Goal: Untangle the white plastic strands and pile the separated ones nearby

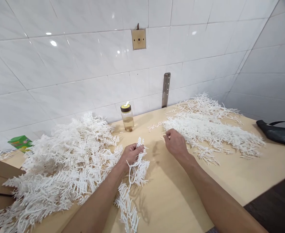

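My left hand [132, 153] is closed on a white branched plastic strand [140, 170]. The strand hangs down toward the table's near side, with many short prongs along it. My right hand [175, 142] is closed in a pinch at the left edge of a pile of loose white pieces [205, 127]. Whatever lies between its fingertips is too small to name. A larger heap of white branched strands [69, 158] covers the left side of the table [166, 191], beside my left forearm.
A clear jar with a dark and yellow lid [127, 119] holds brownish liquid near the wall. A metal bracket [166, 90] stands against the tiles. A green box [20, 143] sits at far left, and a black bag [280, 132] lies at far right.
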`<action>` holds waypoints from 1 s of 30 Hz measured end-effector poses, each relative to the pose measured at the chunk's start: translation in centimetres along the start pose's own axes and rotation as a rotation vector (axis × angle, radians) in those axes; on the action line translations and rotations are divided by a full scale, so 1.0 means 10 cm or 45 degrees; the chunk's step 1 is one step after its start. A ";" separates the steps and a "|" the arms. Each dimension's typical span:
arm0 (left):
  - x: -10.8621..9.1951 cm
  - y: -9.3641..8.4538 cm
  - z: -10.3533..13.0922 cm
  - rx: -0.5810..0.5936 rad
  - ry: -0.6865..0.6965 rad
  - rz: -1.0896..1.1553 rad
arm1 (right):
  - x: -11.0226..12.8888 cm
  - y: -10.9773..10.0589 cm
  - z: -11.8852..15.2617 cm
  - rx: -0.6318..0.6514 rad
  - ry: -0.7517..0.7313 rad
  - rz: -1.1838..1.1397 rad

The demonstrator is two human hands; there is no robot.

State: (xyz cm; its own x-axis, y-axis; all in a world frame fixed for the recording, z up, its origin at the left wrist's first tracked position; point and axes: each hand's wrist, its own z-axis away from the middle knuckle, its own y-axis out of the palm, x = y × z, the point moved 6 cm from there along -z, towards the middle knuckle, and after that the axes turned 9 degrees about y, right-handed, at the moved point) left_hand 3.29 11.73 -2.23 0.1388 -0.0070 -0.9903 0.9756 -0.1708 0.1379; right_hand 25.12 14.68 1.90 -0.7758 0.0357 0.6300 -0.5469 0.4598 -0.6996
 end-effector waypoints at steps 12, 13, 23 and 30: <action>-0.03 -0.04 -0.03 -0.048 0.006 0.083 | 0.59 0.34 0.55 0.819 -0.034 -0.748; -0.03 -0.04 -0.03 -0.052 0.005 0.069 | 0.57 0.34 0.53 0.789 -0.030 -0.725; -0.07 0.00 0.00 -0.053 0.009 0.027 | 0.56 0.34 0.52 0.685 -0.061 -0.605; -0.06 0.03 0.01 -0.023 -0.030 0.078 | 0.57 0.31 0.51 0.646 -0.156 -0.503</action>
State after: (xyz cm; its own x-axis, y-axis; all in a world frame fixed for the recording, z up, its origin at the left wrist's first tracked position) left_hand 3.51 11.57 -1.64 0.1948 -0.0404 -0.9800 0.9683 -0.1512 0.1987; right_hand 17.40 11.76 1.57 -0.4999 -0.1650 0.8502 -0.8554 -0.0595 -0.5145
